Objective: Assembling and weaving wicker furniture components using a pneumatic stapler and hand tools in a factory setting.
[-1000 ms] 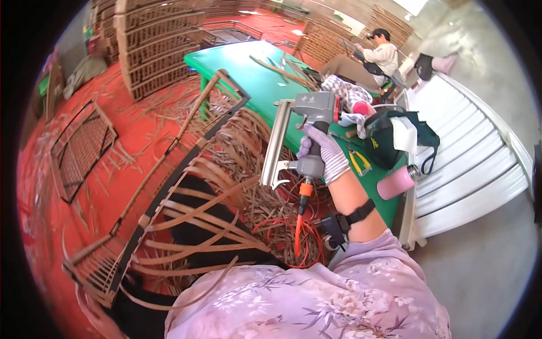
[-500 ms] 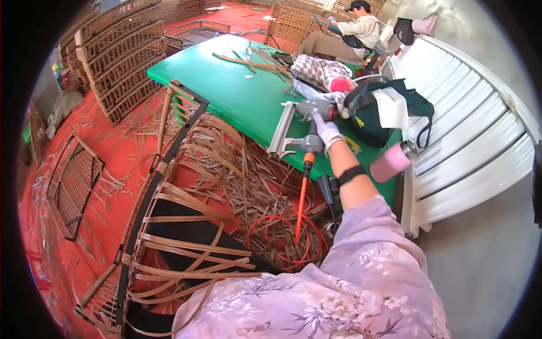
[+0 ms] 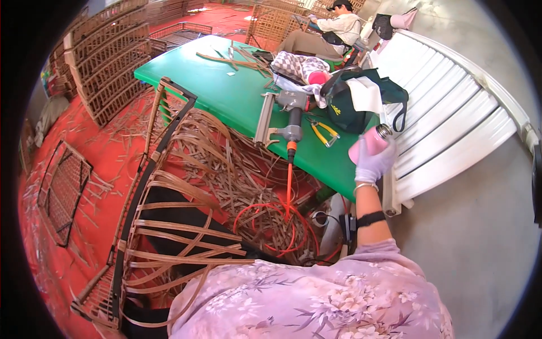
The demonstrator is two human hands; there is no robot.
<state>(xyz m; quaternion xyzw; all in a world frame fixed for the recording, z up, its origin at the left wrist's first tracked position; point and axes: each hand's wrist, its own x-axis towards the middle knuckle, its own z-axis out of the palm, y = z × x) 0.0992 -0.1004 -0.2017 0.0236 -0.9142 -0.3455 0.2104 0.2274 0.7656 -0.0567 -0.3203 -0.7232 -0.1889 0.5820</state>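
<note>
My right hand, in a white glove, has its fingers round a pink flask at the right edge of the green table. The flask's metal-coloured top points up and to the right. To the left, a grey air stapler lies on the table, joined to an orange hose. Yellow-handled pliers rest between the stapler and the flask. My left hand is out of view. Against my lap leans a black-edged frame with loose brown woven strips.
A dark green bag with a white cloth and a checkered cloth lie on the green table. Brown strip offcuts cover the red floor. Woven racks stand at the left. Another person sits behind; white panels line the right.
My right hand has left the stapler and moved right to the pink flask. The stapler stays on the table, and the pliers now show fully. The view has shifted slightly.
</note>
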